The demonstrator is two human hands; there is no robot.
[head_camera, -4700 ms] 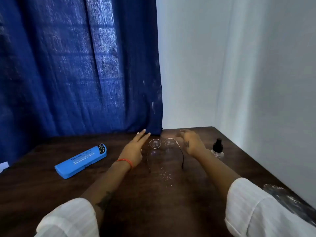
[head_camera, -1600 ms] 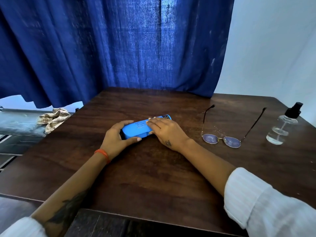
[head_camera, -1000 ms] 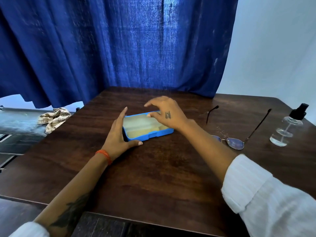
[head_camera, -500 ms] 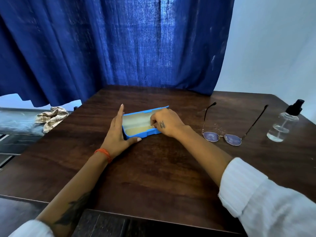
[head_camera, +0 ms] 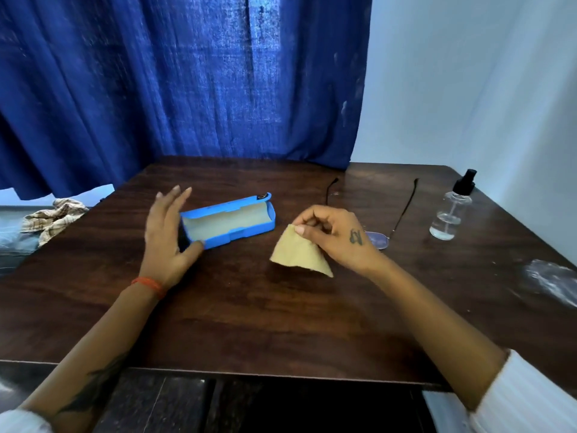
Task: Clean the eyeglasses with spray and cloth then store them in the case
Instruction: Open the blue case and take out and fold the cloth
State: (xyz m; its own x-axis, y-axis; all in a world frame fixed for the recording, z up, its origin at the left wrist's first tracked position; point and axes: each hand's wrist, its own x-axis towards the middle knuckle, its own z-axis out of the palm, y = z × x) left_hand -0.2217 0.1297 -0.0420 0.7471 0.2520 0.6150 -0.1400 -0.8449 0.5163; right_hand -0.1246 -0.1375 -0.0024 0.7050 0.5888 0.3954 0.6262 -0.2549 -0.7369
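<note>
The blue eyeglass case (head_camera: 240, 237) lies open on the dark wooden table (head_camera: 281, 323), its pale lining showing. My left hand (head_camera: 167, 235) rests against the case's left end, fingers spread, thumb on its front edge. My right hand (head_camera: 335, 237) pinches a corner of the beige cloth (head_camera: 299, 253), which hangs down to the table just right of the case. The thin-framed eyeglasses (head_camera: 379, 239) lie behind my right hand, arms pointing away, one lens hidden. A clear spray bottle (head_camera: 449, 214) with a black top stands at the far right.
A blue curtain (head_camera: 187, 82) hangs behind the table, a white wall on the right. A checked rag (head_camera: 53, 218) lies off the table's left edge. Crumpled clear plastic (head_camera: 549, 281) sits at the right edge.
The case was opened. My right hand reached into it, pulled the beige cloth out and moved it to the right. My left hand loosened from the case's end.
</note>
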